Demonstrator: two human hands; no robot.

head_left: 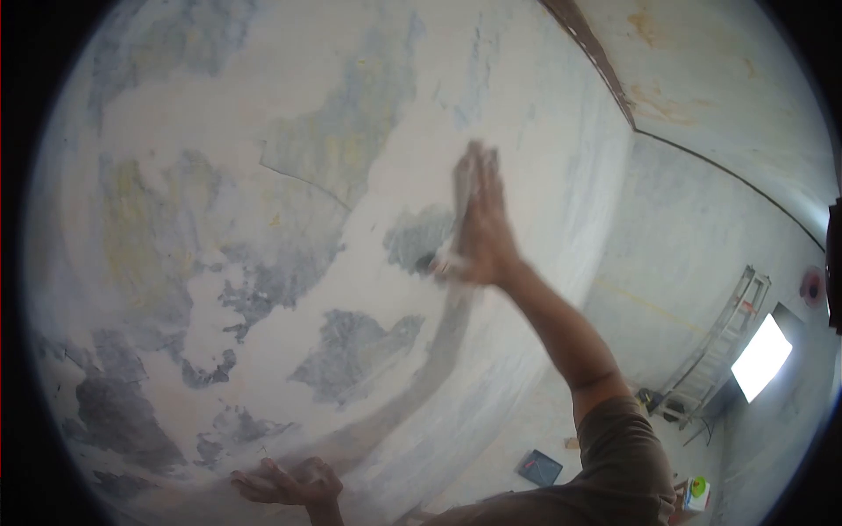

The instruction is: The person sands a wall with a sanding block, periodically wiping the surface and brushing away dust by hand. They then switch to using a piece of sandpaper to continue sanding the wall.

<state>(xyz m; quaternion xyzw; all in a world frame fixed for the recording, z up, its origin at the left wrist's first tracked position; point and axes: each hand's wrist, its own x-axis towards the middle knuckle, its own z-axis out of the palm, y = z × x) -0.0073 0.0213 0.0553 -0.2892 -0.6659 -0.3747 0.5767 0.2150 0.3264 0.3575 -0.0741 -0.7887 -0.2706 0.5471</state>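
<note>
My right hand [482, 230] is raised against the patchy white wall [421, 175], its fingers stretched upward and blurred by motion. A small dark-ended object [427, 263] pokes out beside the thumb, and a pale flat edge shows along the fingers. The hand hides most of this object, so I cannot make out its kind. Low in the view, my left hand [289, 482] is held near the wall, palm up, fingers loosely bent and apart, with nothing visible in it. Smooth white coating covers much of the wall around grey and yellowish patches.
A ladder [715, 346] leans at the far right beside a bright window [761, 358]. On the floor lie a dark blue tray [539, 468] and a white box with a green round thing [699, 486] on it. The ceiling edge [605, 70] runs along the upper right.
</note>
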